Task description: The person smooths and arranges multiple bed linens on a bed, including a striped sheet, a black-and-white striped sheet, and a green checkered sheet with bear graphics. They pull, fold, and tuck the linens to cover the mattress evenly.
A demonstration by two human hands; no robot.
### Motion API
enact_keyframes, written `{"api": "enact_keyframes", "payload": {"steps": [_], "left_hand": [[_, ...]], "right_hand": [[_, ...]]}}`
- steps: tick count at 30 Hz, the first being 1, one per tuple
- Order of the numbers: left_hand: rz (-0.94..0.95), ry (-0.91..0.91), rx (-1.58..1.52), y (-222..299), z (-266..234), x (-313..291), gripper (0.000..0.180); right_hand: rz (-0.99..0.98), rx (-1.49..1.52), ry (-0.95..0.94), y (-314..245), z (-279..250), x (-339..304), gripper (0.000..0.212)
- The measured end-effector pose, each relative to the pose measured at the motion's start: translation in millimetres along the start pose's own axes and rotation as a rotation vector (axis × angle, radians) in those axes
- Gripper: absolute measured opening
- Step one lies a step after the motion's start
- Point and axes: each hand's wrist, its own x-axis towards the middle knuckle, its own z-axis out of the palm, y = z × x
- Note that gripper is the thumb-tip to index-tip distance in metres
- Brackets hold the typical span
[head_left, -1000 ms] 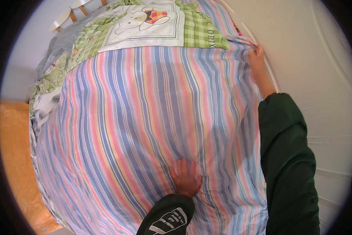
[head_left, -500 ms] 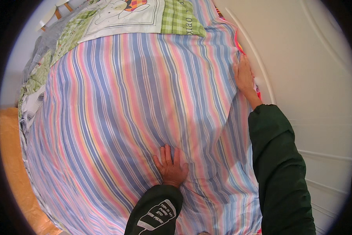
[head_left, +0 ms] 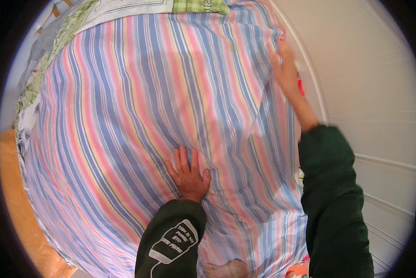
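Observation:
A striped bedsheet (head_left: 138, 111) in blue, pink, yellow and white spreads over the bed, with creases on its right half. My left hand (head_left: 189, 178) lies flat on it near the middle, fingers spread. Up at the sheet's far right edge is my right hand (head_left: 285, 67), slightly blurred, its fingers stretched out along the fabric beside the wall. Both arms wear dark green sleeves. Red cloth (head_left: 300, 85) peeks out from under the sheet beside the right wrist.
A pillow (head_left: 124, 7) with a green checked border lies at the far end. The pale wall (head_left: 365, 88) and its rail (head_left: 316, 83) run along the right. Crumpled green fabric (head_left: 29, 95) and an orange surface (head_left: 13, 185) are on the left. Something brownish (head_left: 226, 269) shows at the bottom.
The view has shifted forward, so the pillow sits higher and partly out of the picture. My right hand has slid farther up along the sheet's edge; my left stays flat on the sheet.

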Motion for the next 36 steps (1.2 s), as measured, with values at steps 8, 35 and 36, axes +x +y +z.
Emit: {"api": "enact_keyframes", "payload": {"steps": [8,35,36], "left_hand": [[0.007,0.032,0.045,1.6,2.4,-0.5,0.067],[0.056,0.146,0.069,3.3,6.1,-2.4,0.059],[0.063,0.156,0.063,3.5,5.9,-2.2,0.059]], "right_hand": [[-0.149,-0.604,-0.361,-12.0,-73.7,-146.0,0.036],[0.631,0.770,0.383,3.5,-85.4,-172.0,0.011],[0.515,0.628,0.361,4.0,-84.3,-173.8,0.010]]}}
